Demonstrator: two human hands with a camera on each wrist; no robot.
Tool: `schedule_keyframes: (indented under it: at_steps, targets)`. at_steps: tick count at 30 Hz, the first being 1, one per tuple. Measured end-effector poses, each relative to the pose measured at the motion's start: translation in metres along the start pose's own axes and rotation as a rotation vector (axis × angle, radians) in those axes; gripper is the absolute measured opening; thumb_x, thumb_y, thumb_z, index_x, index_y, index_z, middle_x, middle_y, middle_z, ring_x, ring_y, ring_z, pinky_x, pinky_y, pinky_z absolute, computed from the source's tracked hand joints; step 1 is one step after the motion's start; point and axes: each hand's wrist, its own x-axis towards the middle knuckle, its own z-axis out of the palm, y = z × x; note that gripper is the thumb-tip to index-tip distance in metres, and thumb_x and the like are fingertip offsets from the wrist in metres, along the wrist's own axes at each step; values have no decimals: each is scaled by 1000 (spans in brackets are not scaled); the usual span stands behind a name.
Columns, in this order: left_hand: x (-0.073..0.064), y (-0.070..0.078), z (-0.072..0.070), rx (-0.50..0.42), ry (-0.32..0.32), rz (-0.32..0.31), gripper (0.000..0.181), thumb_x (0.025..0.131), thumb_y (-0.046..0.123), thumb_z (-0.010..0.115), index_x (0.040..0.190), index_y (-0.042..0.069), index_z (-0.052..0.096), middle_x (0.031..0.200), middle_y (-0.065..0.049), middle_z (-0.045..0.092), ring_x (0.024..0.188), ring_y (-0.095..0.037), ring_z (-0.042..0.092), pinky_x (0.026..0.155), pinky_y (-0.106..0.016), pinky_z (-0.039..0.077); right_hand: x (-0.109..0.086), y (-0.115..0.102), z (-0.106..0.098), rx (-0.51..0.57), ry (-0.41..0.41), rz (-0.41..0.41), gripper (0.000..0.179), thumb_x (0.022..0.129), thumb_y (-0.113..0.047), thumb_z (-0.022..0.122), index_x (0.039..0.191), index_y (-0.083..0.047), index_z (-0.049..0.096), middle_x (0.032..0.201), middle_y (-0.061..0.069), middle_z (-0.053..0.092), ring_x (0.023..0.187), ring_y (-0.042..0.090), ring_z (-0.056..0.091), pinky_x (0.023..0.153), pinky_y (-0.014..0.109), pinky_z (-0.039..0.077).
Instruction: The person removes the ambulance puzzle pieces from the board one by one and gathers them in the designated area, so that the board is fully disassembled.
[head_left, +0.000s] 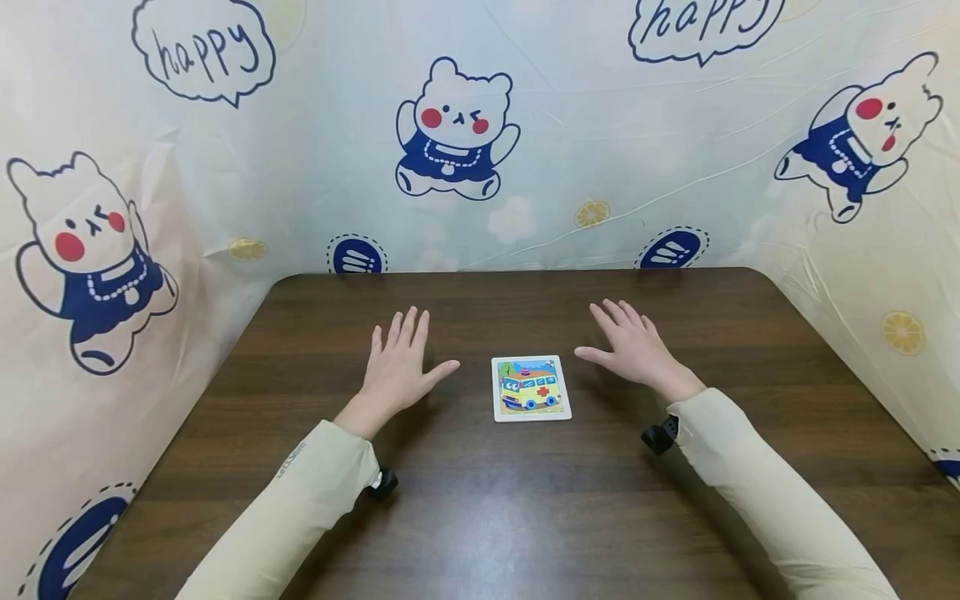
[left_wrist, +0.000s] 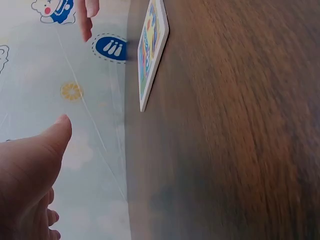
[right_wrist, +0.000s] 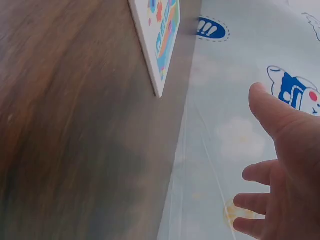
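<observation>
A small square picture board [head_left: 531,388] with a white border lies flat on the table, printed with a yellow ambulance that has a face. To its left my left hand [head_left: 397,367] hovers palm down, fingers spread and thumb pointing towards the board. On the other side my right hand [head_left: 633,346] is held the same way, a short gap from the board's edge. Neither hand touches anything. Both wrist views show the board [left_wrist: 152,47] edge-on beyond the thumb, and in the right wrist view the fingers [right_wrist: 255,202] are loosely extended.
The dark brown wooden table [head_left: 495,517] has rounded far corners. A pale cloth [head_left: 555,125] printed with cartoon bears and orange slices hangs behind it and along both sides. A black strap device sits at each sleeve cuff, such as the right one [head_left: 660,435].
</observation>
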Motion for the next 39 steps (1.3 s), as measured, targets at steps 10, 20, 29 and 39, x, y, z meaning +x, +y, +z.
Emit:
schedule_keyframes:
  at_steps: [10, 20, 29, 39]
  targets:
    - [7, 11, 3, -16, -9, 32, 94, 85, 64, 45, 147, 1, 11, 151, -17, 10, 137, -33, 7, 107, -52, 3, 10, -17, 4, 33, -6, -60, 84, 85, -55, 55, 146, -5, 24, 148, 20, 20, 135, 37, 12, 105, 57, 11]
    - [11, 26, 12, -45, -77, 80, 93, 86, 60, 48, 147, 2, 10, 151, -16, 9, 137, -32, 8, 107, -51, 6, 17, -33, 10, 74, -24, -133, 80, 86, -51, 57, 145, -5, 28, 146, 19, 26, 134, 35, 20, 104, 54, 21]
    - [12, 38, 24, -86, -120, 129, 89, 88, 55, 51, 147, 1, 11, 151, -16, 11, 137, -32, 9, 107, -51, 8, 21, -45, 16, 112, -37, -172, 76, 87, -45, 60, 143, -4, 31, 144, 20, 30, 131, 34, 26, 103, 51, 26]
    - [11, 48, 34, -65, -204, 204, 88, 88, 54, 51, 147, 1, 12, 151, -15, 12, 137, -30, 11, 107, -50, 12, 24, -56, 24, 148, -82, -204, 72, 87, -41, 61, 143, -4, 33, 143, 20, 32, 130, 35, 29, 101, 51, 28]
